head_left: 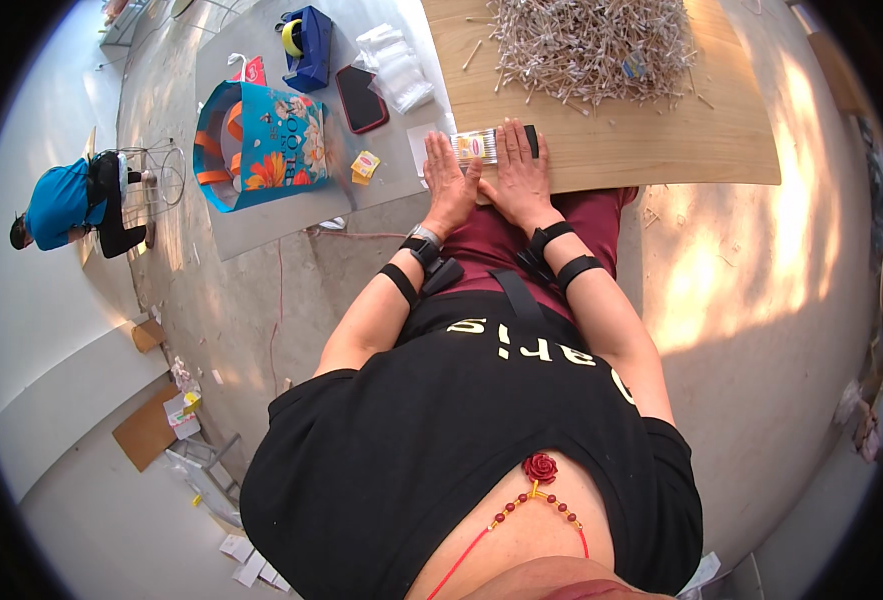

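Both my hands lie flat, palms down, at the near edge of a low wooden board (661, 150). My left hand (448, 180) and my right hand (517, 168) press side by side on a small clear packet of cotton swabs (479, 145), which shows between and just beyond my fingers. A dark object (531, 140) peeks out by my right fingertips. A big heap of loose cotton swabs (591, 45) covers the far part of the board. Black straps wrap both my forearms.
A grey mat (261, 215) to the left holds a colourful floral bag (256, 140), a blue tape dispenser (306, 45), a dark phone (361, 98) and a stack of clear bags (396, 65). A person in blue (61, 205) crouches far left. Cardboard scraps (146, 430) lie on the concrete floor.
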Demonstrator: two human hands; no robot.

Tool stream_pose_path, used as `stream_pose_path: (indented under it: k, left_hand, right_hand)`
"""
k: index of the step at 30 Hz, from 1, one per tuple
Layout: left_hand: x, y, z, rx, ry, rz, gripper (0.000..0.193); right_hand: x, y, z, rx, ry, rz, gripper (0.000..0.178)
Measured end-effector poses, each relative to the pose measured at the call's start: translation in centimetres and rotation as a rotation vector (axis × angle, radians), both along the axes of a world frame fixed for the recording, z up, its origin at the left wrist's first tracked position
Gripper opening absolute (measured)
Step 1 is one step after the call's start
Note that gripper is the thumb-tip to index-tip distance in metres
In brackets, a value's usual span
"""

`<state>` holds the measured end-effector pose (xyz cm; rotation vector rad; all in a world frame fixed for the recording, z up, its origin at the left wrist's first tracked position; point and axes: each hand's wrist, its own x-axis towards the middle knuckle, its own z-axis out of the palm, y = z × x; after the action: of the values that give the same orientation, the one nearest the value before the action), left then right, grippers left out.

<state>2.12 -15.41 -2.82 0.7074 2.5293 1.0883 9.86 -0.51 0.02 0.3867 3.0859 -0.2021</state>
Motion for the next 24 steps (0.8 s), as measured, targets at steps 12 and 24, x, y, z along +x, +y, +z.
stream_pose_path:
  k: [12, 24]
  left_hand:
    - [-0.7, -0.3, 0.9, 0.112, 0.063, 0.129, 0.093]
    - [-1.1, -0.4, 5.5, 0.07, 0.491, 0.025, 0.019]
  right_hand:
    - [0.4, 1.1, -0.8, -0.131, 0.159, 0.012, 0.085]
    - [1.3, 2.0, 0.1, -0.495, 0.49, -0.077, 0.02]
